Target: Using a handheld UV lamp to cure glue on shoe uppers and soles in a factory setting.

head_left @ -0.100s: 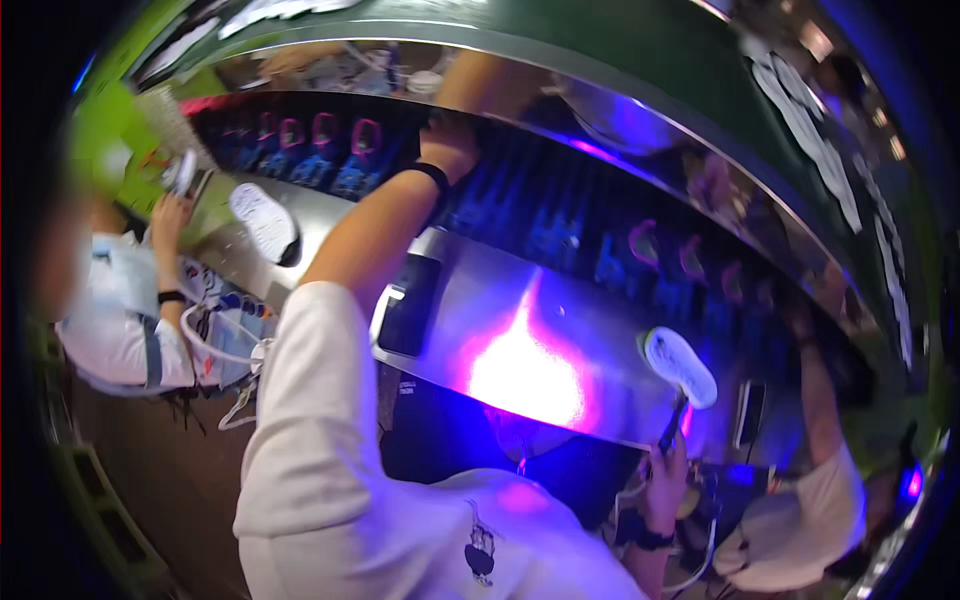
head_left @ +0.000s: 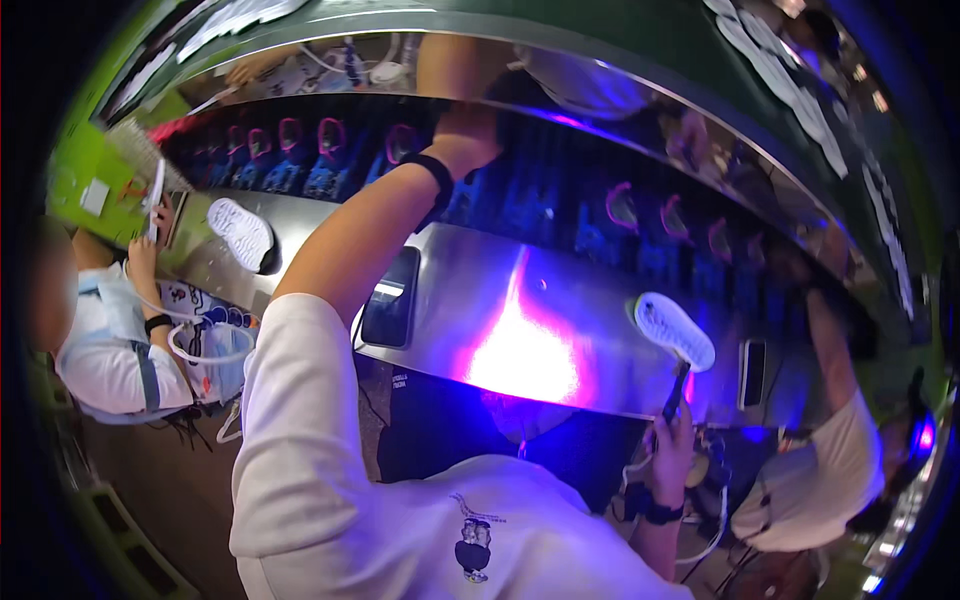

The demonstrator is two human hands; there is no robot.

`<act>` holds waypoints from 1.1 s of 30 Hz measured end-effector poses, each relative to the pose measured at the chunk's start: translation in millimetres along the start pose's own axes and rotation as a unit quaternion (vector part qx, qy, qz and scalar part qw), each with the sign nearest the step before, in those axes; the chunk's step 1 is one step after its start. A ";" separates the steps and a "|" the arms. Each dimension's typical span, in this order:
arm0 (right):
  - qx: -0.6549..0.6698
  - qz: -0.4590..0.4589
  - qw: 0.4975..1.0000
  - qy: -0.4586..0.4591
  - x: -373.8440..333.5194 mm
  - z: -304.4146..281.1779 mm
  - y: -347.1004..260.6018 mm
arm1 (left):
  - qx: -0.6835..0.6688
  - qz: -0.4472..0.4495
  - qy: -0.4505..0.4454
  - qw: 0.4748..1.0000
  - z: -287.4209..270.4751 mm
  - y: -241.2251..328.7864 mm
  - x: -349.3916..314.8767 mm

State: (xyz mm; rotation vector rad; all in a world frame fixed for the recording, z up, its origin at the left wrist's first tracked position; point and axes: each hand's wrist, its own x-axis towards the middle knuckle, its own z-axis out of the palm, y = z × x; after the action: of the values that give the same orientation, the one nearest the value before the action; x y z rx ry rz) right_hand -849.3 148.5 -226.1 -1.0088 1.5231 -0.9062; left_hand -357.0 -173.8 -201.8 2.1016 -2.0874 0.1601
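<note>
My left arm reaches across the bench to a long dark channel [head_left: 520, 190] lit blue, which holds a row of pink-rimmed shapes. At its far edge is my left hand [head_left: 468, 135], blurred, with its fingers hidden. In my right hand [head_left: 672, 445], at the near edge of the bench, is a black-handled tool [head_left: 676, 392]; its far end meets a white shoe sole [head_left: 676, 332]. Whether the tool grips the sole or only touches it, I cannot tell. Another white shoe sole [head_left: 240, 232] with a dark end lies left of my left arm.
A black phone-like slab [head_left: 390, 298] lies on the metal bench [head_left: 440, 300] beside a glaring pink-white light patch. A smaller dark slab [head_left: 752, 373] is at the right. One co-worker [head_left: 120, 350] sits at the left, another [head_left: 820, 470] at the right. White soles [head_left: 790, 85] line the upper shelf.
My left hand has moved a little to the right along the dark channel. The whole view has shifted slightly; my right hand keeps the tool at the sole.
</note>
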 end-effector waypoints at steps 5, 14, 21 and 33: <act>0.007 0.018 1.000 0.022 -11.9 -3.5 -17.3 | -0.138 0.167 -0.091 0.972 22.1 158.2 10.7; 0.042 0.011 0.999 0.011 -29.3 -29.0 -3.9 | -0.120 0.107 -0.067 0.985 67.9 201.3 -6.0; 0.086 0.020 0.996 -0.011 -11.0 -35.6 17.2 | -0.320 0.033 -0.051 0.945 -2.1 148.7 -22.3; 0.065 -0.006 0.998 -0.021 17.8 -7.7 14.0 | -0.233 0.070 -0.061 0.968 35.5 151.5 -5.6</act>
State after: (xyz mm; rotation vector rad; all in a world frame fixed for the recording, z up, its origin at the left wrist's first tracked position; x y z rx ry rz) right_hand -860.5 137.2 -244.0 -0.9378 1.4050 -0.9744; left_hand -510.1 -175.7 -230.4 1.7229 -2.0822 -0.4141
